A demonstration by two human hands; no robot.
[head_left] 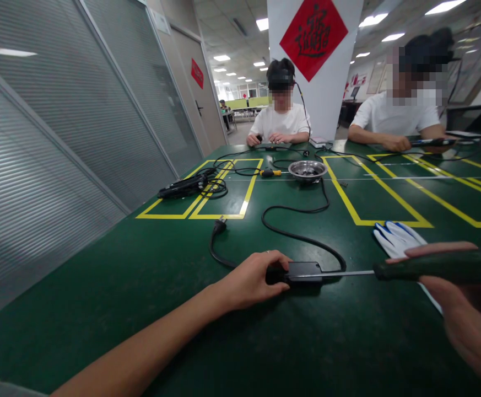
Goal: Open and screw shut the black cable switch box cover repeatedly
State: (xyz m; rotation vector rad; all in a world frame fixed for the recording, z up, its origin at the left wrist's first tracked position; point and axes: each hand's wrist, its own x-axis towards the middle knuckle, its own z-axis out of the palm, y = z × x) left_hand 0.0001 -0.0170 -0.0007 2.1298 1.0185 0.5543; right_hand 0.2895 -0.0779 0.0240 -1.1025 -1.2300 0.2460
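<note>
My left hand [254, 278] is closed around the left end of a black power adapter box [304, 269] lying on the green table. From the box run black cords; one ends in a plug [220, 224] beyond my left hand, while the other [298, 237] curves away toward the metal bowl. In my right hand [461, 314], at the right edge, is a screwdriver [422, 266] with a dark green handle. Its shaft points left and reaches over the box's right end; whether the tip touches a screw I cannot tell.
A white and blue glove [397, 238] lies under and beyond my right hand. Farther off are a metal bowl [307, 171] with small dark parts, a yellow-and-black-handled screwdriver [270, 173] and bundled black cables [186, 184]. Yellow tape [356, 218] marks the table. Two people sit opposite.
</note>
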